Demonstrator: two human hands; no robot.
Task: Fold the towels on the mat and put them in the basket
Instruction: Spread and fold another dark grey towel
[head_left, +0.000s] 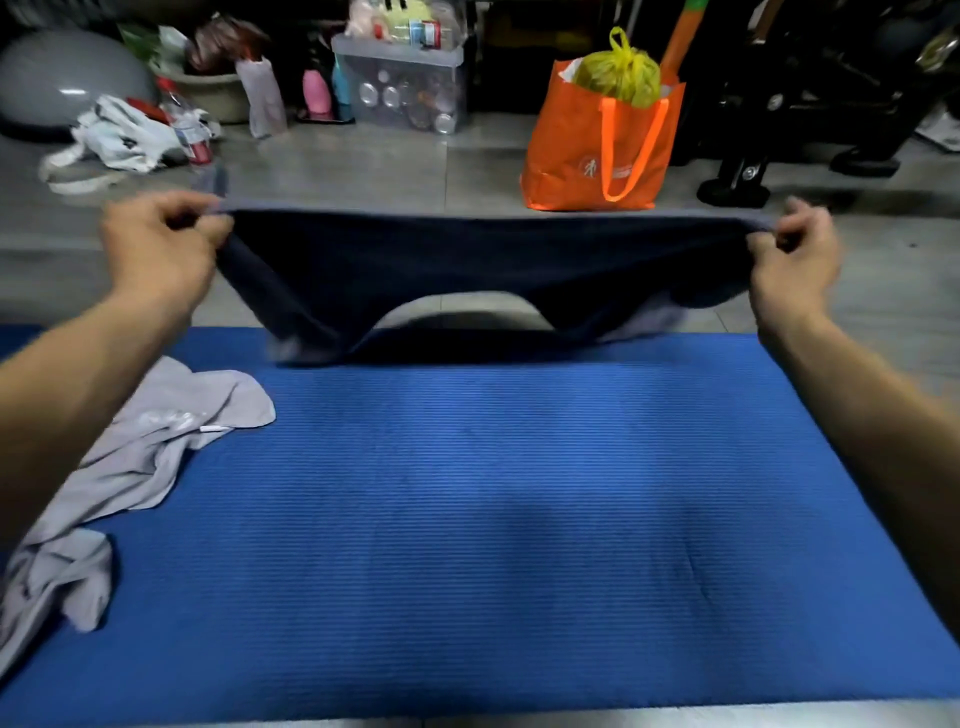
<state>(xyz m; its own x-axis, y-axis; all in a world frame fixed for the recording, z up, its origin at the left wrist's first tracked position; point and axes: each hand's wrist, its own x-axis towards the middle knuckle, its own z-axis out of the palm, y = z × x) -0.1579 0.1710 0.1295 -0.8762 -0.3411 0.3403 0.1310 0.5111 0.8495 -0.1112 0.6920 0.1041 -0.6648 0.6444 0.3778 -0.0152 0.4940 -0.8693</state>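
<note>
First towel spread for folding, nothing in a basket yet

The left hand (161, 249) and right hand (795, 254) each pinch a top corner of the dark navy towel (467, 265), held stretched in the air over the far edge of the blue mat (493, 519), its lower edge sagging onto the mat. A grey towel (145, 452) lies crumpled at the near left of the mat, unfolded. No basket can be told apart in view; judging by this, both folds and both placements remain
</note>
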